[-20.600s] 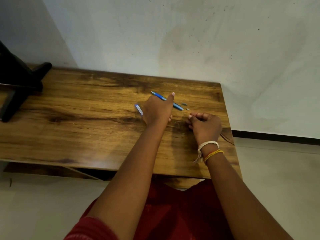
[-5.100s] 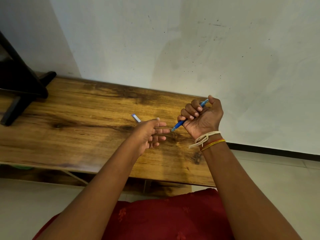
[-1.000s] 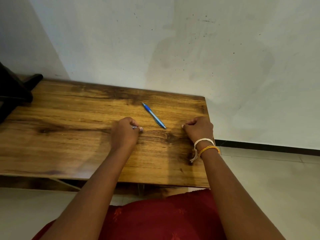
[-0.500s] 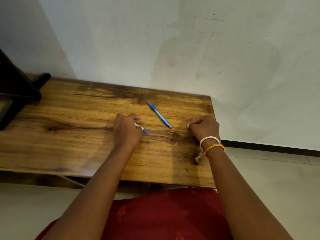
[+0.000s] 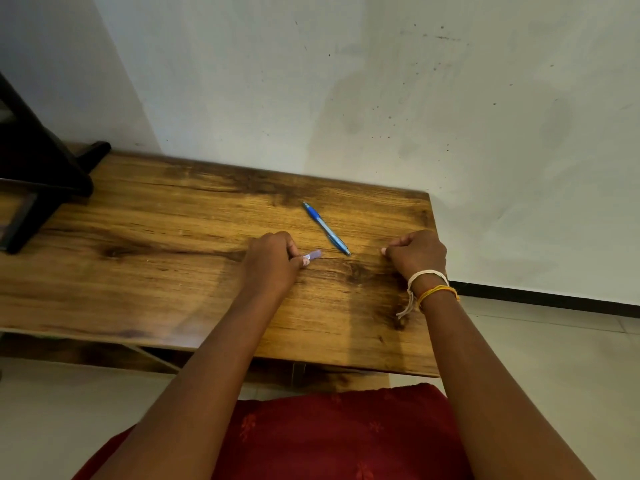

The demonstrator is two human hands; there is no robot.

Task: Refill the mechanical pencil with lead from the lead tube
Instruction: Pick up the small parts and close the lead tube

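A blue mechanical pencil (image 5: 326, 228) lies diagonally on the wooden table (image 5: 156, 271), between my two hands and touching neither. My left hand (image 5: 272, 259) rests on the table, fingers closed around the small lead tube (image 5: 312, 255), whose pale bluish end sticks out to the right past my fingertips. My right hand (image 5: 417, 252) sits as a fist on the table near its right edge, with white and yellow threads on the wrist. Nothing shows inside that fist.
A black stand (image 5: 38, 178) occupies the table's far left corner. A white wall (image 5: 346, 81) runs along the table's back edge. The table's right edge is just past my right hand, with tiled floor (image 5: 554, 358) beyond it.
The lead tube now pokes further out of my left hand, pointing right toward the pencil. The pencil and my right fist have stayed where they were.
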